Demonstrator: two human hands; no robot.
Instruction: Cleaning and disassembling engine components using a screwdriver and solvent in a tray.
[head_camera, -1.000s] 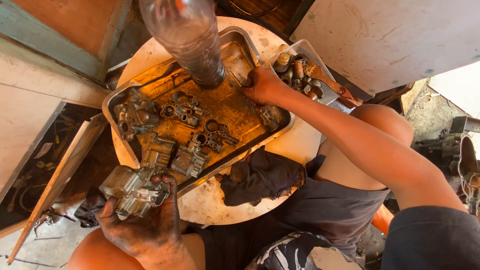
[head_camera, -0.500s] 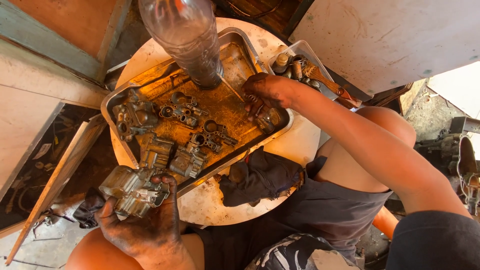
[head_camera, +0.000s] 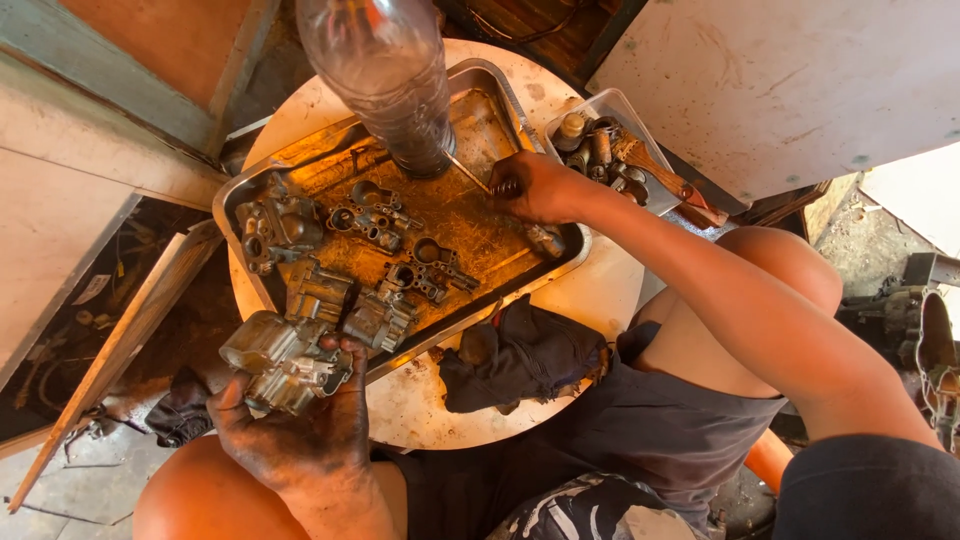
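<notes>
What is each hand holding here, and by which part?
The left hand cups a grimy metal carburetor body from beneath, at its near end. The right hand closes on the handle of a thin tool over the metal tray.

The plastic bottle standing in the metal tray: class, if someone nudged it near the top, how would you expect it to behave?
The plastic bottle would probably tip rather than slide: it stands tall and narrow in the metal tray. The tray floor looks wet and oily, so its base might also skid. Its clear, thin-looking wall would likely flex under a squeeze.
</notes>
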